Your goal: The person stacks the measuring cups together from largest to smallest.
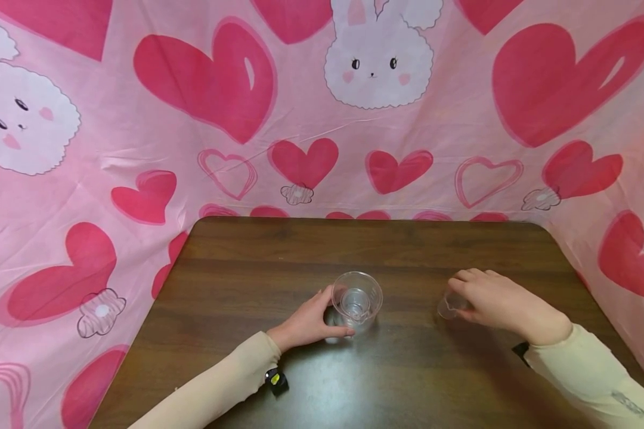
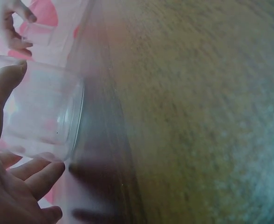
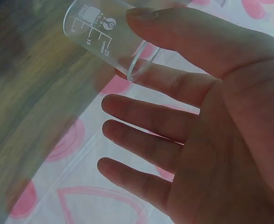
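Observation:
A large clear beaker [image 1: 372, 310] stands upright near the middle of the table, with a smaller ring showing inside it from above. My left hand [image 1: 306, 322] holds it from the left side, thumb at the near side and fingers behind. In the left wrist view the thumb and fingertips lie against the beaker's wall [image 2: 44, 102]. Farther right, my right hand [image 1: 494, 301] pinches a small glass beaker [image 1: 448, 307] between thumb and index finger. White graduation marks show on this small beaker [image 3: 97, 35] in the right wrist view, where it is tilted; the other three fingers are extended.
The brown wooden table [image 1: 279, 253] has rounded far corners. A pink curtain [image 1: 349, 128] with hearts and rabbit faces hangs along its back and both sides. A dark wrist strap piece [image 1: 276, 381] hangs from the left sleeve.

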